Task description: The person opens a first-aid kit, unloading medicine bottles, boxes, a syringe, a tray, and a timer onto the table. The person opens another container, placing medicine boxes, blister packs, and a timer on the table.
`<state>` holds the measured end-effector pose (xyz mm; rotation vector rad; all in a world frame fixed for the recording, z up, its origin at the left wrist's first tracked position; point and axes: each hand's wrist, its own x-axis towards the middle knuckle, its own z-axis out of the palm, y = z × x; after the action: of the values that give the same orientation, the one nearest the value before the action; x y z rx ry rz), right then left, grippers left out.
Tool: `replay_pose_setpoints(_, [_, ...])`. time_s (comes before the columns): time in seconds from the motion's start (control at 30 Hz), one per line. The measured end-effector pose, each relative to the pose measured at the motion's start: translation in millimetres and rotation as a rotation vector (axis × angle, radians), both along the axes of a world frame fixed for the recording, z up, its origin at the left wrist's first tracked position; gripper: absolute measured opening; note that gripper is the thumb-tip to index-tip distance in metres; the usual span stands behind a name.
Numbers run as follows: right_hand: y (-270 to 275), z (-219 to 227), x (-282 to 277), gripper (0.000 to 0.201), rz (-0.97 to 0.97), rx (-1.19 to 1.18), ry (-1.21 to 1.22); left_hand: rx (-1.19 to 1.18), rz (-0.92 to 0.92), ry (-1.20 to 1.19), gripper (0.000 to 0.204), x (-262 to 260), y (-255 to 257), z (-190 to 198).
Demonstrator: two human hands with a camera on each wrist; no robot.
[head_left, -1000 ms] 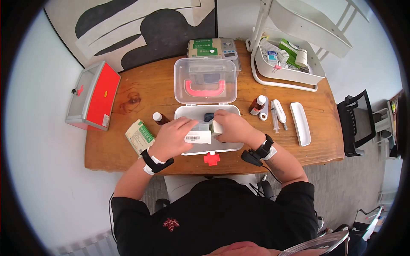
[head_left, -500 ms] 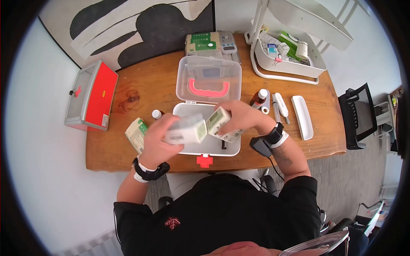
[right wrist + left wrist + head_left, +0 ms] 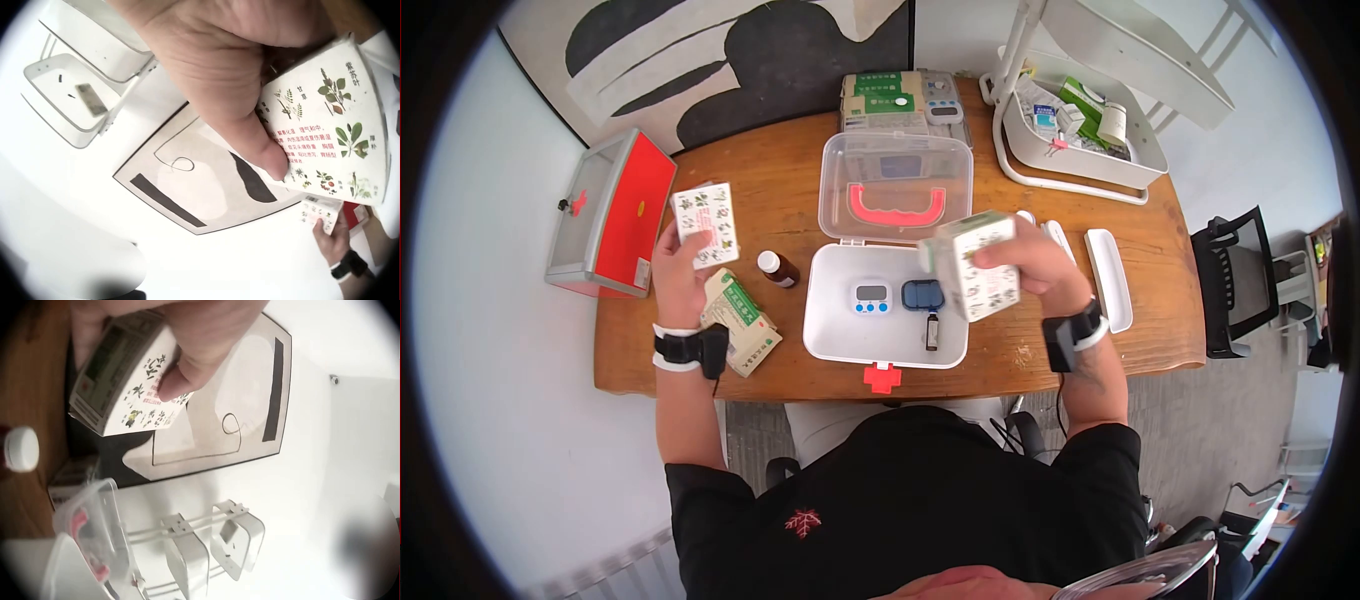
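At the left, the left hand [image 3: 678, 275] pinches a white carton with plant pictures [image 3: 705, 222], held above a green-and-cream box [image 3: 742, 325]. The right hand [image 3: 1045, 262] grips a similar carton [image 3: 985, 265] over the right edge of the open white case [image 3: 830, 335]. Inside the case lie a small white timer [image 3: 872, 297], a dark blue item [image 3: 922, 294] and a small dark vial [image 3: 932, 332]. Both wrist views show a thumb pressed on a printed face, in the left wrist view on the carton [image 3: 125, 381] and in the right one on the carton [image 3: 325, 125].
A brown bottle [image 3: 780, 268] stands left of the case. The red-fronted cabinet [image 3: 638, 215] is at the far left, a white tray [image 3: 1108, 280] at the right. A white rolling rack [image 3: 1080, 175] and green-and-cream boxes [image 3: 880, 100] stand at the back.
Both hands have come out from over the case and moved apart, the left one to the left and the right one to the right, each with a carton. The case's contents now show.
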<state>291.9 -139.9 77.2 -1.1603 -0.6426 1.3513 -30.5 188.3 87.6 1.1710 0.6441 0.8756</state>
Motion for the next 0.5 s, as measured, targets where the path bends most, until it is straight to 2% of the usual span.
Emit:
replay_pose_setpoints(0.07, [-21, 1, 14, 0.048, -0.088, 0.11, 0.106, -0.041, 0.123, 0.064, 0.038, -5, 22, -7])
replay_pose_setpoints(0.17, [-64, 12, 30, 0.053, -0.286, 0.243, 0.283, -0.097, 0.157, 0.161, 0.037, -11, 59, -32])
replay_pose_setpoints(0.2, [-83, -13, 52, 0.057, -0.406, 0.234, 0.288, -0.103, 0.126, 0.193, 0.037, -15, 76, -49])
replay_pose_setpoints(0.3, [-109, -31, 74, 0.054, -0.629, 0.318, 0.339, -0.195, 0.07, 0.294, 0.036, -12, 98, -80])
replay_pose_setpoints(0.43, [-136, -74, 106, 0.046, -0.69, 0.365, 0.364, -0.237, 0.027, 0.365, 0.032, -2, 109, -111])
replay_pose_setpoints(0.5, [-139, -88, 112, 0.045, -0.847, 0.414, 0.5, -0.232, 0.027, 0.386, 0.034, 6, 108, -115])
